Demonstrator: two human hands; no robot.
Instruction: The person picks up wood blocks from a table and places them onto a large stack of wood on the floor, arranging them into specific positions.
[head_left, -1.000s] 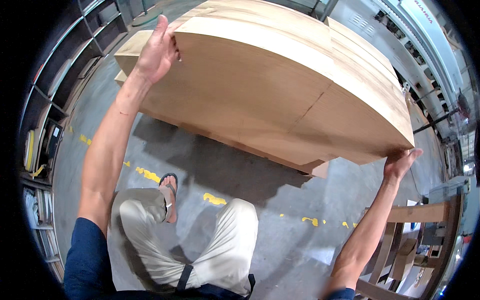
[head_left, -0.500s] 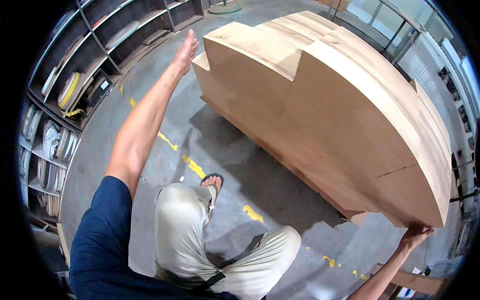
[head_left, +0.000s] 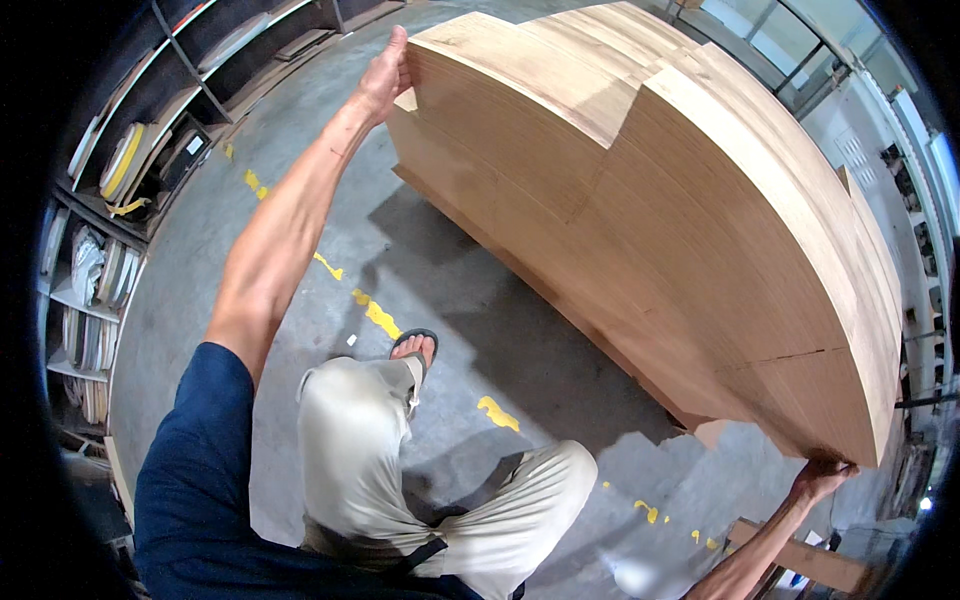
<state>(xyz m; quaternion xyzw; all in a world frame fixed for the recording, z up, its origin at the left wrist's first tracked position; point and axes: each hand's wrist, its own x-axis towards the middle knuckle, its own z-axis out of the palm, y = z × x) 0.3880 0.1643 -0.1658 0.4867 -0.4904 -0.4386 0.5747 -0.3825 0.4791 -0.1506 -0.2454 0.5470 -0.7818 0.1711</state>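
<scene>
A large stack of pale wooden panels (head_left: 610, 230) is before me, tilted, with a long curved edge and a step-shaped notch along its top. At its far left corner, my left hand (head_left: 385, 78) is closed on the edge, fingers curled behind the wood and thumb pointing up. My right hand (head_left: 824, 480) grips the lower right corner from beneath, its fingers partly hidden by the wood. A short dark line crosses the face near that corner.
Shelves (head_left: 190, 95) filled with boards and curved pieces run along the left. Broken yellow marks (head_left: 378, 315) cross the grey floor beside my sandalled foot (head_left: 415, 347). A wooden beam (head_left: 800, 556) lies at lower right, and a metal frame (head_left: 805, 62) stands at far right.
My left hand, held flat beside the corner before, has closed on the panel edge. The panels sit slightly higher in view, and my right hand keeps its hold.
</scene>
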